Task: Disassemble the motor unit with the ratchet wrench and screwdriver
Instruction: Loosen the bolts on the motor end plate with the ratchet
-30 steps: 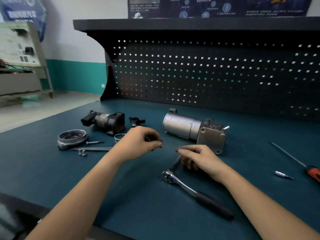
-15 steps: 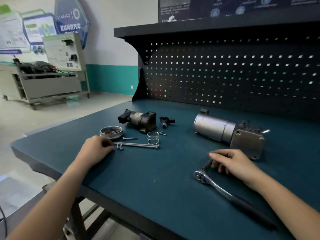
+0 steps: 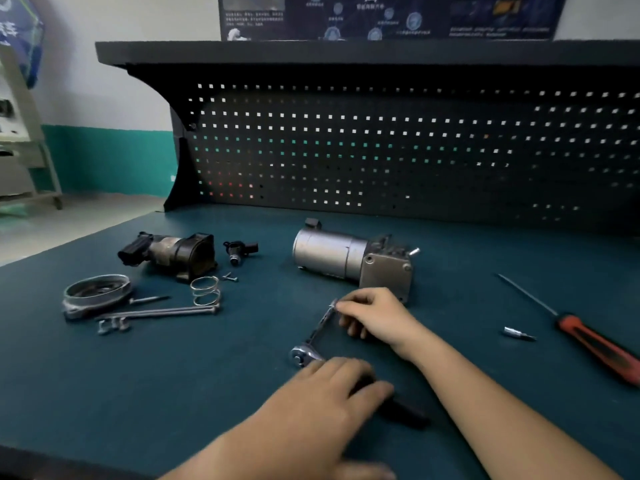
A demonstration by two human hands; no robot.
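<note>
On the bench, just in front of the motor unit, the right hand pinches the tip of the extension bar on the ratchet wrench, while the left hand lies over its handle, fingers close together; if they grip it, I cannot tell. I judge the wrench is being prepared, and next its tip must be seated squarely on a motor bolt.

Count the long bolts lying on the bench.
2. Both long bolts lie side by side at the left, just in front of the spring, beside the round cover. None looks hidden.
</note>
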